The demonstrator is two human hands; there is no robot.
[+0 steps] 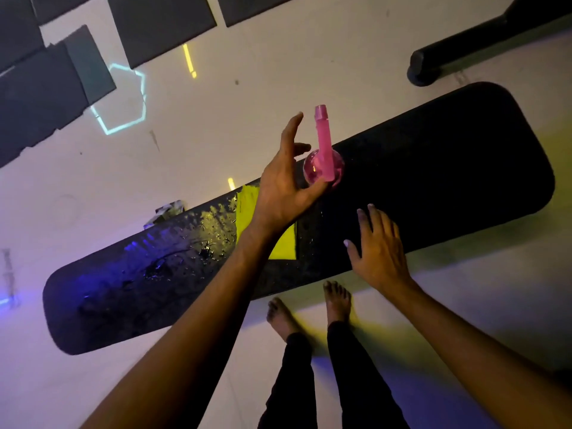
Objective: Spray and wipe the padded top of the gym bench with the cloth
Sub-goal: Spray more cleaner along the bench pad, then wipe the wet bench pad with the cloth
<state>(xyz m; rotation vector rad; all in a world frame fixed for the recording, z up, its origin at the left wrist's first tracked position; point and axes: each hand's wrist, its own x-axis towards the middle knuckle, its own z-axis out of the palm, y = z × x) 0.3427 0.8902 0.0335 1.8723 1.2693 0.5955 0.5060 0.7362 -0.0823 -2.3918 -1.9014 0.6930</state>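
Note:
The black padded bench top (433, 168) runs diagonally across the view, and its left half glistens with wet droplets. A pink spray bottle (323, 150) stands upright on the pad near its far edge. My left hand (286, 184) hovers just left of the bottle with fingers spread; the thumb is near the bottle's base, not clearly gripping. A yellow cloth (247, 209) lies flat on the pad, partly hidden under my left wrist. My right hand (376, 243) is open, fingers spread, low over the pad's near side.
My bare feet (309, 311) stand on the pale floor just in front of the bench. Dark floor mats (161, 26) lie at the far left. A black equipment leg (439, 60) crosses the top right corner.

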